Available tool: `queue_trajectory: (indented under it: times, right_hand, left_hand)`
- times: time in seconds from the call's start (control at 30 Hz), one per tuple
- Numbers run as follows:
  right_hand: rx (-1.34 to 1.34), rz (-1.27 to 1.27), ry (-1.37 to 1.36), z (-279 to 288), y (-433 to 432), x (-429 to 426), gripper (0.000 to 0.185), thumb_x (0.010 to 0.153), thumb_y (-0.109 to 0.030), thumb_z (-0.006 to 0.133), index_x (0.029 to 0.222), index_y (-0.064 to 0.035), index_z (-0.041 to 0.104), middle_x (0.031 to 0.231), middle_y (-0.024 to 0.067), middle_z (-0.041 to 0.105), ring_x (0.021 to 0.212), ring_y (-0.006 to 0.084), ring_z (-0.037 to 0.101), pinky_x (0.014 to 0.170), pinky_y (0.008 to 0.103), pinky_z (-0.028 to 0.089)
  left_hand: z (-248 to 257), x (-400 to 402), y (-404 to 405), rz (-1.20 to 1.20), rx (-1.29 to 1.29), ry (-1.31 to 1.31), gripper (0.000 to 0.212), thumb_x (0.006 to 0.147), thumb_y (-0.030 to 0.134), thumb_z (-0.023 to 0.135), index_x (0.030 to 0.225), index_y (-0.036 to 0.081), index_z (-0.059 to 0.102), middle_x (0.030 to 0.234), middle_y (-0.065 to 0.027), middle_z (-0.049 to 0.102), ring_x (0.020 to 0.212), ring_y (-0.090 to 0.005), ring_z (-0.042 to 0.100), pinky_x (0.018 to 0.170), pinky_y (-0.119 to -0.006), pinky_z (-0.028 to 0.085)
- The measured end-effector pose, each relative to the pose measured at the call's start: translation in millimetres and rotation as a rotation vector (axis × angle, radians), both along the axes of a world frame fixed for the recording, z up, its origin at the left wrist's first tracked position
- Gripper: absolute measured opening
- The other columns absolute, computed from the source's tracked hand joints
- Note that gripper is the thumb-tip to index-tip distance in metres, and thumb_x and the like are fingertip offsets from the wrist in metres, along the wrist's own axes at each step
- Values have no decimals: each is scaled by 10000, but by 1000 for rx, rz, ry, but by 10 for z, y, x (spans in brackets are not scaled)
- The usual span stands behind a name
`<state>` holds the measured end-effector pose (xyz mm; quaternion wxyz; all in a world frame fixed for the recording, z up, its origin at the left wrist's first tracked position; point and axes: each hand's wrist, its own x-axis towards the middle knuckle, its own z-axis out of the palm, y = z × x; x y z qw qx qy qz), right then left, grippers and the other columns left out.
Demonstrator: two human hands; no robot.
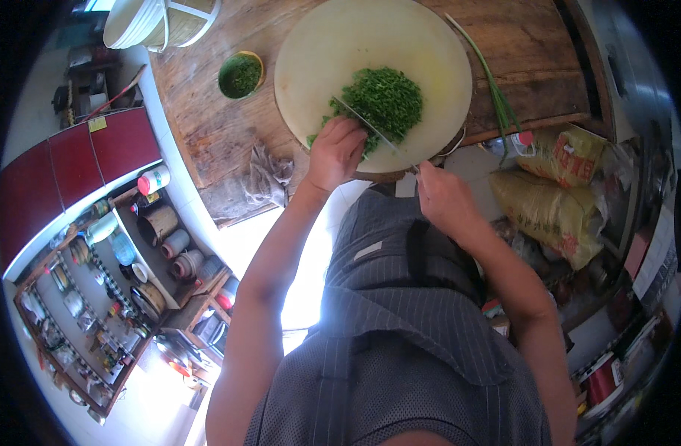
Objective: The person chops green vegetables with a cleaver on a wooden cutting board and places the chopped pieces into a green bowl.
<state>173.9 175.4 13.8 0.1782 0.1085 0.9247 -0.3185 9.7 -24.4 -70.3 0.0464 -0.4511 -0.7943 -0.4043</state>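
On a round, pale cutting board (318, 50) lies a mound of finely chopped green herbs (393, 100). My right hand (443, 195) grips the handle of a kitchen knife (376, 132), whose blade slants up and left along the edge of the mound. Just left of the blade, my left hand (336, 148) presses a bunch of uncut leafy herbs (326, 121) against the board with bent fingers. Part of that bunch is hidden beneath the hand.
The board rests on a wooden table (201, 134). A small bowl of chopped greens (240, 76), a crumpled grey cloth (267, 174) and a white bucket (142, 25) stand or lie to the left. Green onions (488, 78) overhang the right edge, above woven sacks (549, 206).
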Motion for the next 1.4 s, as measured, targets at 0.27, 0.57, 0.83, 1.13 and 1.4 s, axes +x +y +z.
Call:
queue_trajectory:
  times: [0.27,0.57,0.83,1.13,1.4]
  right_hand:
    - [2,-23,-180,223,-34,-1,115,968,-126,566,1009,-24,531,911,243,697,891,469,682,790,599,528]
    - [-6,26,40,257,50,190,111,981,-128,553,986,-22,524,824,240,686,775,479,681,710,583,547]
    - [-16,13,73,188,24,133,107,987,-134,545,989,-28,532,846,235,690,788,466,687,692,574,553]
    - [-10,-13,87,-47,-178,16,99,962,-110,555,991,-16,550,842,244,690,774,455,701,695,560,569]
    - [-46,-61,53,-118,-120,52,145,986,-147,562,1009,-4,557,845,247,697,787,476,691,736,574,555]
  left_hand:
    - [2,24,-1,9,-11,33,229,708,-22,771,925,29,721,1005,-118,683,976,-337,670,867,-418,567]
    - [5,34,-22,27,-15,33,230,706,-28,774,921,34,724,993,-115,682,962,-336,673,851,-413,572]
    - [20,12,-19,14,-28,19,240,699,-24,779,924,39,728,988,-108,683,974,-334,679,841,-410,575]
    - [33,28,-37,21,-26,40,249,700,-19,792,933,51,736,996,-103,690,967,-328,684,825,-409,580]
    - [79,41,-52,150,-53,-112,208,733,-25,801,894,87,732,990,-87,695,964,-290,688,1108,-481,477]
